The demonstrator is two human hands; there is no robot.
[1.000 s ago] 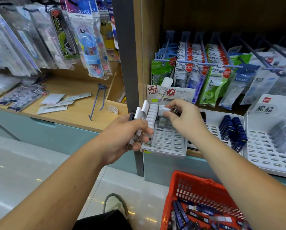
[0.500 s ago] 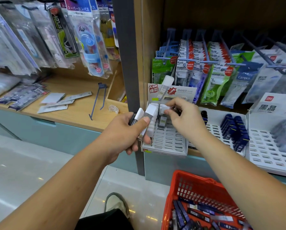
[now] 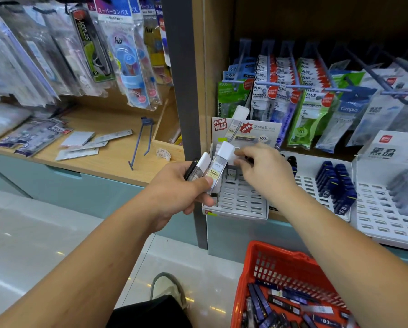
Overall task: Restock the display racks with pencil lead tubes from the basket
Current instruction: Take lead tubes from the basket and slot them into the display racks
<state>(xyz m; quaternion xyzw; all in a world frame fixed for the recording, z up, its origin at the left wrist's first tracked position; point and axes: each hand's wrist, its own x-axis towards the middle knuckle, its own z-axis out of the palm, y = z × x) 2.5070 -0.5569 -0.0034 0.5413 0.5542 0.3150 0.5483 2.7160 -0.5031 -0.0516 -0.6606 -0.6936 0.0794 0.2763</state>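
My left hand [image 3: 174,188] grips a small bunch of white-capped pencil lead tubes [image 3: 216,166], held up in front of the left white display rack [image 3: 240,202]. My right hand [image 3: 262,171] reaches over that rack, fingertips pinching the white cap of the front tube in the bunch. One tube stands in a rack slot just below my right hand. A red basket [image 3: 281,266] with several dark lead tubes [image 3: 269,306] sits at the lower right.
Two more white racks stand to the right, one with dark blue tubes [image 3: 335,183], one with grey tubes [image 3: 404,190]. Packets hang on hooks [image 3: 292,91] above. On the left, a wooden shelf [image 3: 108,162] carries loose packets and a blue hook. My shoe [image 3: 167,290] is on the floor.
My left hand has lifted the bunch of tubes up and right, toward my right hand. My right hand's fingers have come off the rack slots and onto the front tube's cap.
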